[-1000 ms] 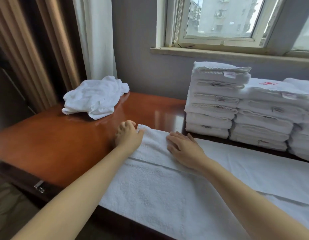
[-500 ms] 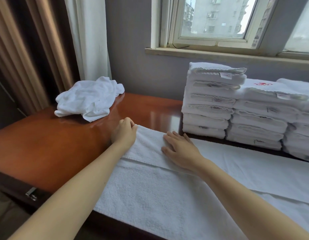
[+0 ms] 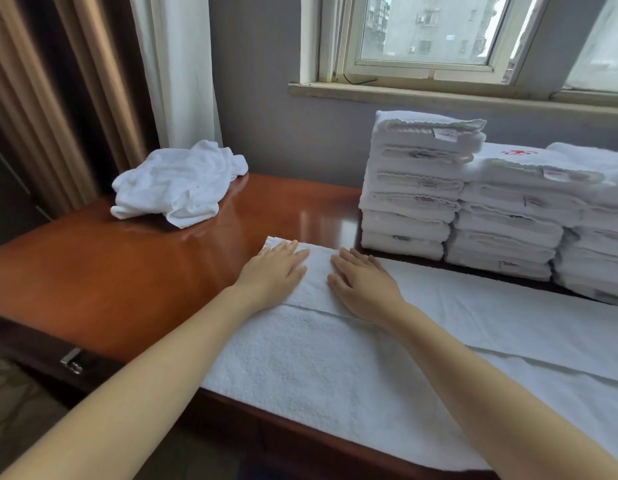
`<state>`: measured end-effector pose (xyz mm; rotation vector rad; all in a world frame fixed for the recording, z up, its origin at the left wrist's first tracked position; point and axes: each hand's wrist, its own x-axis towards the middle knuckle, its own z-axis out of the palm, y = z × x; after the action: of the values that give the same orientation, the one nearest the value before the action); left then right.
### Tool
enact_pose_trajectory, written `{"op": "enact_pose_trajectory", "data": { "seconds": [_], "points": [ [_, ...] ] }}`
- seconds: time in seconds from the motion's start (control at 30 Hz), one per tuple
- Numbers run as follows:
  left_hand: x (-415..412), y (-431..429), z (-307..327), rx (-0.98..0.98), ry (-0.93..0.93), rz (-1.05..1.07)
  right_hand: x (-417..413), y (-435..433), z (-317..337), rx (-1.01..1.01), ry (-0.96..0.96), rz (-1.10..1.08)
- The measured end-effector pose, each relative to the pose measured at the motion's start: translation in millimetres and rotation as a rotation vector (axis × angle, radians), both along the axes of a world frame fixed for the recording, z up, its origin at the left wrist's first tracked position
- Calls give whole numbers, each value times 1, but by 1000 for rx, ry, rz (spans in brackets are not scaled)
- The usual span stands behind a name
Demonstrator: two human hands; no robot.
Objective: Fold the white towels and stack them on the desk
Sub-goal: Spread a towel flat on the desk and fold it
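Now | left hand [image 3: 276, 271], right hand [image 3: 363, 289] flat on towel [image 3: 318, 358] | stacks [image 3: 414, 188] on desk [image 3: 127, 271]

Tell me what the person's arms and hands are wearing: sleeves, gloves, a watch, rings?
Nothing shows. The left hand and right hand have no gloves and no visible rings. Neither wrist has a watch or band. Both forearms are bare to the picture's edge; no sleeve is in view.

Soft window [image 3: 425, 32] daylight, perhaps slight edge blur.
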<state>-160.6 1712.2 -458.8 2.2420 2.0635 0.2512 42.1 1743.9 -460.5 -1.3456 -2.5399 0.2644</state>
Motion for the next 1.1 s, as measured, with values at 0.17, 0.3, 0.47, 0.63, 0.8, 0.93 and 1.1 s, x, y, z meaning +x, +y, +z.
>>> {"op": "enact_pose_trajectory", "data": {
  "seconds": [0.17, 0.3, 0.47, 0.63, 0.8, 0.93, 1.1],
  "points": [
    [10, -43, 8, 38, -90, 4, 21, -36, 12, -86, -67, 18],
    [14, -91, 7, -58, -204, -32, 36, -74, 20, -56, -68, 112],
    [13, -139, 3, -106, -370, -94, 44, -116, 14, -111, 6, 226],
    [12, -166, -2, -114, -283, -172, 45, -137, -2, -61, -48, 239],
    [5, -186, -7, -71, -256, -178, 54, -152, -7, -70, 36, 253],
    [-2, -202, -12, 40, -464, -86, 62, -165, -3, -103, 45, 310],
    [-6, -208, -10, 88, -621, -87, 66, -175, 13, -121, 100, 249]
  ]
}}
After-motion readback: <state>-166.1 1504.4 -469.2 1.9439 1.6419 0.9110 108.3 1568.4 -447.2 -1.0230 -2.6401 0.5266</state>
